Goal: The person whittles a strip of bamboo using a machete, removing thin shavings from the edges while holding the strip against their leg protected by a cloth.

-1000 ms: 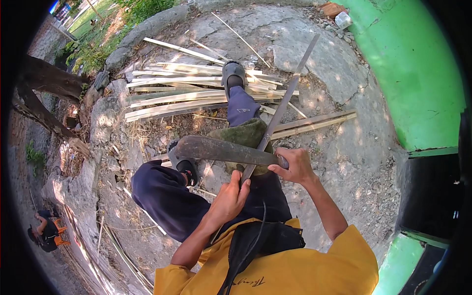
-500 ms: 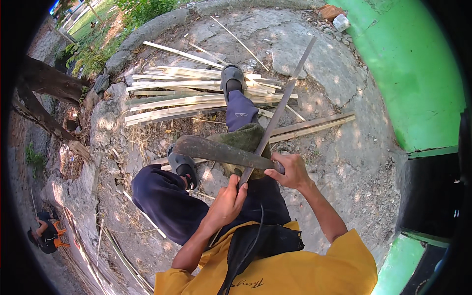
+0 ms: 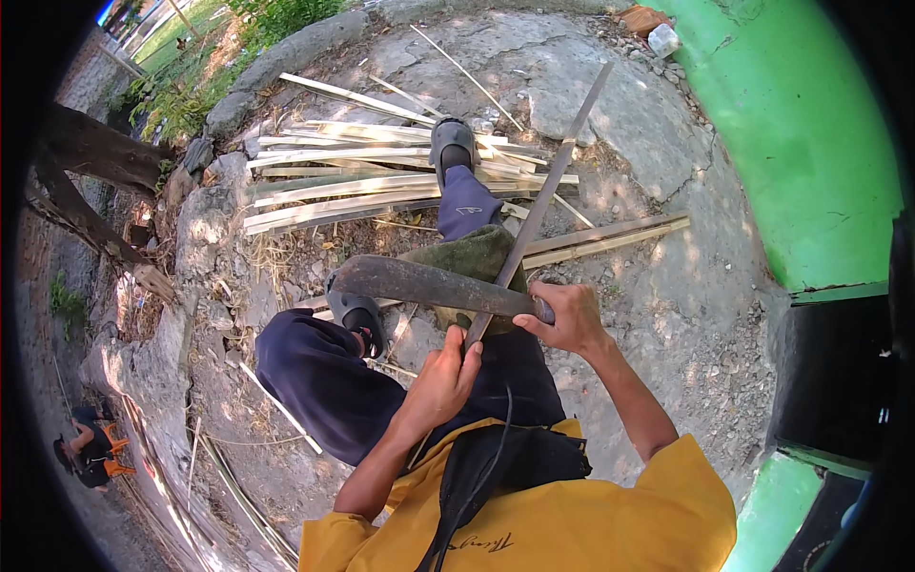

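Note:
A long bamboo strip (image 3: 551, 181) slants across my right leg, its far end pointing up and to the right. Its near end is pinched between the thumb and fingers of my left hand (image 3: 440, 384). My right hand (image 3: 578, 320) grips the handle end of a machete (image 3: 410, 283) with a broad, dark, worn blade. The machete lies crosswise over the strip, its blunt tip toward the left; I cannot tell how its edge meets the strip. Under both, a green cloth pad (image 3: 475, 250) covers my leg.
Several pale split bamboo strips (image 3: 343, 194) are piled beneath my outstretched foot, with more (image 3: 610, 243) to the right. A green wall (image 3: 801, 143) stands at right, a tree trunk (image 3: 105, 148) at left. Another person (image 3: 91, 446) sits on an orange chair at far left.
My right hand and the machete have shifted slightly away from me along the strip. The left hand keeps its hold on the strip's near end. The whole view has tilted a little.

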The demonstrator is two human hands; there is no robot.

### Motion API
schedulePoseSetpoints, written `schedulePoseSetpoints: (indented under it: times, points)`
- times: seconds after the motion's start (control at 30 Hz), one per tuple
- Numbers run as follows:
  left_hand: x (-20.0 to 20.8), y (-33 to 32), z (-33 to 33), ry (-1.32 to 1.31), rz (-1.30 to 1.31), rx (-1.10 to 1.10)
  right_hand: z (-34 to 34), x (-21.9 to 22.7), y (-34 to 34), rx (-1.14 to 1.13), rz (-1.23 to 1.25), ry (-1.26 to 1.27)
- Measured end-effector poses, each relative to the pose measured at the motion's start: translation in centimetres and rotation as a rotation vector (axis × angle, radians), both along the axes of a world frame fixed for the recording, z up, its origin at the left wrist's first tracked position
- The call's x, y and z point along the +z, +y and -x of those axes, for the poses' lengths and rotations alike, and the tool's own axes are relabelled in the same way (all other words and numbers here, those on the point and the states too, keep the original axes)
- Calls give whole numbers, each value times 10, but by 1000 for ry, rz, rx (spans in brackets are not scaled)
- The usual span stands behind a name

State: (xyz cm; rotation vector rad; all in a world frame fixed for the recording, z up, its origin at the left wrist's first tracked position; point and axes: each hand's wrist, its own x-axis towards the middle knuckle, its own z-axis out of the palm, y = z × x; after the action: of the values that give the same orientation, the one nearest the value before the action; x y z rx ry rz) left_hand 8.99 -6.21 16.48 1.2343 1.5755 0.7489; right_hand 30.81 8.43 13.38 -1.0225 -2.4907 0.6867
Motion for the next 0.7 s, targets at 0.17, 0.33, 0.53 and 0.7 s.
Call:
schedulePoseSetpoints:
  times: [0.17,0.33,0.53,0.7]
  points:
    - [1,2,-3,1,-4,14,-6,-2,-15,51,-29,-9]
    - [-3,4,-3,28,9,11,-3,3,-20,77,-67,26]
    - [-1,4,-5,89,-50,-26,-5,2,-15,49,-13,-4]
    - [1,3,-5,50,58,-26,-7,-8,12,-57,8,9]
